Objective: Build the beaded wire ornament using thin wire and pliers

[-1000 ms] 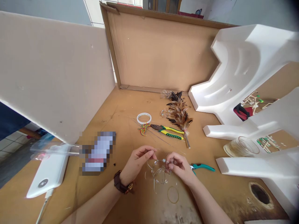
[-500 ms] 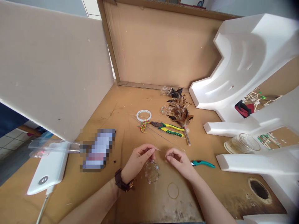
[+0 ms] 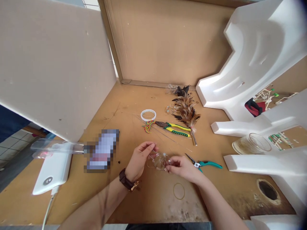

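Note:
A small ring of thin wire with clear beads (image 3: 160, 162) hangs between my two hands. My left hand (image 3: 141, 158) pinches its upper left side, thumb against the fingers. On the right side, my right hand (image 3: 180, 166) grips the beaded edge with closed fingertips. Just beyond my right hand lie teal-handled pliers (image 3: 208, 164). Farther back are yellow and green pliers (image 3: 176, 129), a white tape ring (image 3: 148, 115) and a bundle of coloured strings (image 3: 148, 126). Loose wires lie around them on the wooden table (image 3: 129, 102).
A feather duster (image 3: 185, 108) lies behind the pliers. At the right are a glass (image 3: 253, 143), white foam pieces (image 3: 240, 127) and a hole (image 3: 267, 190). At the left are a phone (image 3: 103, 151) and a white power bank (image 3: 54, 169). A rubber band (image 3: 178, 191) lies in front.
My right hand has moved left and now holds the beaded ring, which has been raised between both hands. More of the teal-handled pliers shows. The camera view has shifted slightly.

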### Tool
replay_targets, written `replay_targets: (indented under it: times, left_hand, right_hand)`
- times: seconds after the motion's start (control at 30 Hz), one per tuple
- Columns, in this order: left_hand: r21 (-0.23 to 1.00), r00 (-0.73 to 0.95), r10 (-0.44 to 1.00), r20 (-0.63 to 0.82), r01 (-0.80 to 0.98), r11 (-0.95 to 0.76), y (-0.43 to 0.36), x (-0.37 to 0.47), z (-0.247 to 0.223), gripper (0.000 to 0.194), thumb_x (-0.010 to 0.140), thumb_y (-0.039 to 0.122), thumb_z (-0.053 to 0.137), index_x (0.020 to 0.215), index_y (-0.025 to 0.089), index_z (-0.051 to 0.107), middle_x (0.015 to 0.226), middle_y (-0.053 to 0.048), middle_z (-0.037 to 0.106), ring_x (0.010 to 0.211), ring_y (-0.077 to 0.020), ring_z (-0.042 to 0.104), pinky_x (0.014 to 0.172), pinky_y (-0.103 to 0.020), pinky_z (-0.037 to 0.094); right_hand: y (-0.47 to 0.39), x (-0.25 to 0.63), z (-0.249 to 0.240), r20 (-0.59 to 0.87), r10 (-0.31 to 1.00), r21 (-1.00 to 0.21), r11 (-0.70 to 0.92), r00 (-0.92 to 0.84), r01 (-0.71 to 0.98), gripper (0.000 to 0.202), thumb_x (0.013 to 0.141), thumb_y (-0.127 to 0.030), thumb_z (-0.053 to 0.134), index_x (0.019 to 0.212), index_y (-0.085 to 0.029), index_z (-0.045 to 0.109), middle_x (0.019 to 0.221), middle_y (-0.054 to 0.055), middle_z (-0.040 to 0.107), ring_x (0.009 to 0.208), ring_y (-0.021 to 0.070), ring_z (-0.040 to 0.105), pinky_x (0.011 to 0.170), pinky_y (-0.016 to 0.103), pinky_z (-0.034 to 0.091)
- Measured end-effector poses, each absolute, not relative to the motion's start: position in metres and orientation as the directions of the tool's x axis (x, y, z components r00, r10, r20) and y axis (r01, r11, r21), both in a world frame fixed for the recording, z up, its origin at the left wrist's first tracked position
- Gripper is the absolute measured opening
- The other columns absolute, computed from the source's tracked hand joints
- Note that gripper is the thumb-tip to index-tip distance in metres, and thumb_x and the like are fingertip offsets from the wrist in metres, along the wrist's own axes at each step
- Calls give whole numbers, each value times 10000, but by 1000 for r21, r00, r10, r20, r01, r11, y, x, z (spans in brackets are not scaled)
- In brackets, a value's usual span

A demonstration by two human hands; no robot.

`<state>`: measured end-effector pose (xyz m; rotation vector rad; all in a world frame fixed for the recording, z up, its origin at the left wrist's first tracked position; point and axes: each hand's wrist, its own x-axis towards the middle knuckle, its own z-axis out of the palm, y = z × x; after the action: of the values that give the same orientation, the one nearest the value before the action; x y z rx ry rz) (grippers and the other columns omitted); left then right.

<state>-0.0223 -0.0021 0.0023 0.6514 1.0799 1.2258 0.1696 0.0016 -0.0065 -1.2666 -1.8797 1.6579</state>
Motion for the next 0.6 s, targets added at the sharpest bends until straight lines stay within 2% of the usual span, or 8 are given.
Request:
replay_targets:
  times: [0.17, 0.37, 0.6]
  left_hand:
    - [862, 31, 958, -284, -429, 269, 0, -26, 4, 209, 712, 292, 660, 825, 127, 602, 778, -35, 615, 740, -128, 582, 625, -248, 524]
    - [868, 30, 956, -292, -411, 278, 3, -31, 2, 223, 709, 301, 663, 829, 122, 608, 786, -45, 613, 742, -131, 574, 554, -216, 522]
    - [869, 23, 954, -298, -408, 281, 5, -32, -1, 232, 705, 314, 664, 832, 130, 606, 793, -47, 612, 743, -133, 575, 545, -207, 518]
  right_hand:
    - [8, 170, -9, -303, 874, -941, -212, -379, 264, 262, 766, -429, 551, 752, -167, 559, 570, -25, 554, 499, 94, 519, 525, 218, 428]
    - [10, 174, -7, -303, 870, -947, -231, -389, 222, 349, 777, -492, 524, 694, -155, 560, 598, -17, 568, 479, 71, 518, 501, 196, 422]
    - [12, 171, -5, -376, 835, -927, -337, -402, 166, 413, 780, -556, 471, 815, -154, 558, 620, 11, 631, 504, 116, 612, 492, 213, 449]
